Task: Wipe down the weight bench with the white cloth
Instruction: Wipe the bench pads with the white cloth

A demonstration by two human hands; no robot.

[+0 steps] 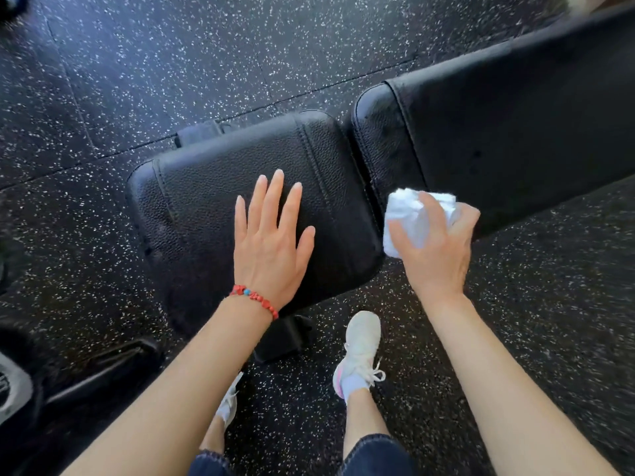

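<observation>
The weight bench is black textured vinyl in two pads: a short seat pad in the middle and a long back pad running to the upper right. My left hand lies flat on the seat pad, fingers spread, a red bead bracelet on the wrist. My right hand grips the crumpled white cloth at the near edge of the back pad, just right of the gap between the two pads.
Black rubber floor with white speckles surrounds the bench. My white sneakers stand close under the seat pad's near edge beside a black bench foot. Dark metal equipment lies at the lower left.
</observation>
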